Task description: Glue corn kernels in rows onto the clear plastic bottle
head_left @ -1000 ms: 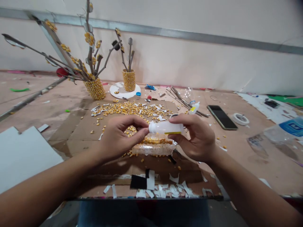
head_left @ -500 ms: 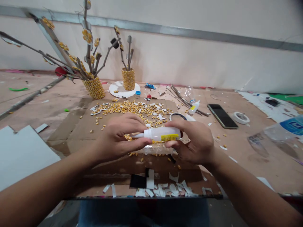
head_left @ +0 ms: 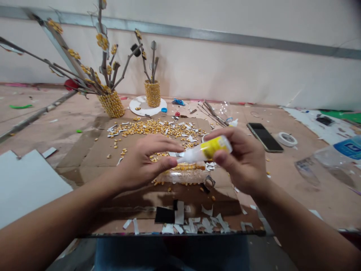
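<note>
A white glue bottle point(head_left: 199, 150) with a yellow label and pointed nozzle is gripped by my right hand point(head_left: 242, 160), its nozzle tilted down to the left. My left hand point(head_left: 146, 160) has its fingers apart, with the thumb close to the nozzle tip. Under the glue bottle lies a clear plastic bottle point(head_left: 183, 176) on its side, with rows of yellow corn kernels stuck along its upper part. Loose corn kernels point(head_left: 146, 128) and white scraps spread over the cardboard sheet point(head_left: 96, 150) behind my hands.
Two corn-covered pots, a larger one point(head_left: 112, 104) and a smaller one point(head_left: 152, 93), hold branches at the back. A phone point(head_left: 265, 137), a tape roll point(head_left: 287, 139) and a larger plastic bottle point(head_left: 335, 158) lie on the right. Paper scraps point(head_left: 207, 225) line the front edge.
The glue bottle has turned in my right hand, its base rising to the right and its label now facing up more. My left hand has let go of the bottle's nozzle end.
</note>
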Demonstrator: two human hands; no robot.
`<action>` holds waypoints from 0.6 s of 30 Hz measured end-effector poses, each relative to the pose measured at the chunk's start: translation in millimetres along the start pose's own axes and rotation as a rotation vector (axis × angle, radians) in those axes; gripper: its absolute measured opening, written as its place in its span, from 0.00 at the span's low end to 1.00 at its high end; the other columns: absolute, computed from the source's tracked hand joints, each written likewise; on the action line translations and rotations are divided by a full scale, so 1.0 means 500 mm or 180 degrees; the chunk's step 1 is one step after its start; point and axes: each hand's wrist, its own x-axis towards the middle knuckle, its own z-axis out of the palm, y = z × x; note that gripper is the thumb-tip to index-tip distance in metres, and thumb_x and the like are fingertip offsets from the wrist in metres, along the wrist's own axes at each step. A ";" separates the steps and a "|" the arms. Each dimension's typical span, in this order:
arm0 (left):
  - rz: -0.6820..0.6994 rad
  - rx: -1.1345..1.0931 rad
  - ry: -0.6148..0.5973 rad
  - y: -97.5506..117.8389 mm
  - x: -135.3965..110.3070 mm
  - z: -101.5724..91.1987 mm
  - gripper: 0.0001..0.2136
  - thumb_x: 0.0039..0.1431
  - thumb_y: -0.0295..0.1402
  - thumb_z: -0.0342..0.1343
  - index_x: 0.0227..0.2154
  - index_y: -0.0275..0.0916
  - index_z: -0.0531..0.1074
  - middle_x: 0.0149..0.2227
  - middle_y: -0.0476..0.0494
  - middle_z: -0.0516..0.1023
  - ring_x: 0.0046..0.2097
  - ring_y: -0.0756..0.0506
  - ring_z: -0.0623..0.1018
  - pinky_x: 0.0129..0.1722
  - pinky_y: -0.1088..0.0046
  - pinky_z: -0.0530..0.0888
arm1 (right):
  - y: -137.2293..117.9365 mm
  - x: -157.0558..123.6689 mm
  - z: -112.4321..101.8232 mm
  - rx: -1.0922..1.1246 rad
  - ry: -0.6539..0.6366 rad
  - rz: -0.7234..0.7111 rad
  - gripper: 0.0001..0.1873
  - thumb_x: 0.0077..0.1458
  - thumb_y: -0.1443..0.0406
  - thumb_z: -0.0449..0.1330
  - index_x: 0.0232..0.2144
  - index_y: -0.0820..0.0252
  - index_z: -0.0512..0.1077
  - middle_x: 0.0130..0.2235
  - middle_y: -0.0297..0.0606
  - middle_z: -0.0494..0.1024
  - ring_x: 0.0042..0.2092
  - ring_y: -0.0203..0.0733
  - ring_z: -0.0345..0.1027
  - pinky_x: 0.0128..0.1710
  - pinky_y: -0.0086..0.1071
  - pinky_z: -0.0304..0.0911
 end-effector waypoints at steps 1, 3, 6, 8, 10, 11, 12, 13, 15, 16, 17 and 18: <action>-0.0107 -0.0018 0.0002 -0.005 -0.002 -0.001 0.11 0.70 0.42 0.63 0.48 0.44 0.84 0.49 0.41 0.89 0.50 0.41 0.87 0.51 0.64 0.80 | 0.005 0.005 -0.006 0.0106 0.0256 0.0105 0.11 0.67 0.54 0.67 0.44 0.53 0.78 0.31 0.32 0.74 0.26 0.34 0.62 0.21 0.30 0.58; -0.0291 0.0053 -0.0027 -0.015 -0.004 -0.004 0.16 0.66 0.45 0.65 0.50 0.42 0.83 0.51 0.40 0.88 0.52 0.39 0.86 0.53 0.63 0.80 | 0.020 0.017 -0.020 0.0246 0.0572 0.0332 0.12 0.66 0.52 0.67 0.41 0.52 0.78 0.26 0.29 0.66 0.23 0.34 0.54 0.19 0.31 0.51; -0.0316 0.0195 -0.0202 -0.022 -0.004 -0.002 0.14 0.63 0.43 0.67 0.46 0.40 0.83 0.48 0.40 0.88 0.49 0.40 0.87 0.51 0.64 0.81 | 0.041 0.032 -0.037 0.0432 0.0661 0.0468 0.12 0.64 0.52 0.69 0.37 0.53 0.78 0.23 0.28 0.60 0.22 0.34 0.49 0.18 0.31 0.46; -0.0261 0.0215 -0.0244 -0.019 -0.003 0.004 0.10 0.65 0.40 0.66 0.43 0.40 0.83 0.45 0.41 0.88 0.46 0.41 0.87 0.47 0.66 0.81 | 0.049 0.036 -0.039 0.0471 0.0673 0.0536 0.13 0.64 0.52 0.69 0.36 0.53 0.78 0.25 0.29 0.61 0.23 0.34 0.50 0.18 0.31 0.45; -0.0237 0.0241 -0.0126 -0.011 -0.002 0.013 0.06 0.66 0.36 0.65 0.40 0.40 0.82 0.42 0.42 0.88 0.44 0.44 0.87 0.46 0.69 0.80 | 0.051 0.035 -0.035 0.0480 0.0669 0.0595 0.14 0.64 0.50 0.68 0.35 0.53 0.77 0.26 0.30 0.62 0.23 0.33 0.50 0.18 0.31 0.46; -0.0207 0.0261 -0.0015 -0.005 -0.002 0.017 0.04 0.66 0.34 0.65 0.40 0.40 0.82 0.41 0.43 0.88 0.43 0.45 0.86 0.45 0.70 0.80 | 0.051 0.034 -0.032 0.0509 0.0655 0.0622 0.16 0.65 0.50 0.68 0.35 0.53 0.76 0.26 0.30 0.62 0.23 0.33 0.50 0.18 0.31 0.46; -0.0176 0.0290 0.0103 0.001 -0.003 0.022 0.03 0.66 0.33 0.65 0.39 0.40 0.82 0.40 0.44 0.88 0.42 0.45 0.86 0.45 0.70 0.80 | 0.050 0.032 -0.028 0.0558 0.0635 0.0655 0.17 0.64 0.49 0.68 0.34 0.54 0.76 0.25 0.29 0.61 0.23 0.33 0.50 0.18 0.31 0.46; -0.0150 0.0325 0.0209 0.007 -0.004 0.026 0.02 0.65 0.31 0.66 0.39 0.39 0.82 0.40 0.44 0.88 0.42 0.46 0.86 0.45 0.71 0.80 | 0.048 0.030 -0.023 0.0623 0.0619 0.0709 0.18 0.64 0.49 0.69 0.33 0.54 0.75 0.25 0.28 0.60 0.23 0.32 0.49 0.18 0.30 0.46; -0.0097 0.0362 0.0371 0.017 -0.008 0.033 0.04 0.63 0.29 0.68 0.40 0.40 0.82 0.40 0.45 0.87 0.42 0.46 0.86 0.45 0.71 0.80 | 0.042 0.027 -0.015 0.0797 0.0614 0.0841 0.19 0.63 0.48 0.70 0.32 0.55 0.75 0.24 0.28 0.60 0.23 0.31 0.49 0.19 0.29 0.45; -0.0083 0.0359 0.0423 0.021 -0.010 0.035 0.05 0.63 0.29 0.69 0.41 0.40 0.81 0.40 0.46 0.87 0.42 0.47 0.86 0.45 0.72 0.80 | 0.039 0.025 -0.012 0.0887 0.0624 0.0906 0.19 0.62 0.48 0.71 0.32 0.55 0.76 0.24 0.28 0.61 0.23 0.31 0.49 0.19 0.29 0.44; -0.0076 0.0356 0.0470 0.024 -0.012 0.038 0.06 0.62 0.28 0.70 0.41 0.40 0.81 0.40 0.47 0.87 0.43 0.47 0.85 0.45 0.72 0.80 | 0.036 0.024 -0.009 0.0968 0.0632 0.0962 0.19 0.62 0.48 0.71 0.33 0.56 0.77 0.24 0.28 0.62 0.23 0.30 0.49 0.19 0.28 0.44; -0.0080 0.0360 0.0518 0.026 -0.014 0.040 0.06 0.62 0.28 0.70 0.40 0.40 0.81 0.40 0.47 0.87 0.42 0.47 0.85 0.45 0.72 0.79 | 0.034 0.023 -0.007 0.1041 0.0637 0.1001 0.19 0.61 0.49 0.72 0.33 0.56 0.78 0.24 0.28 0.62 0.23 0.30 0.50 0.20 0.28 0.43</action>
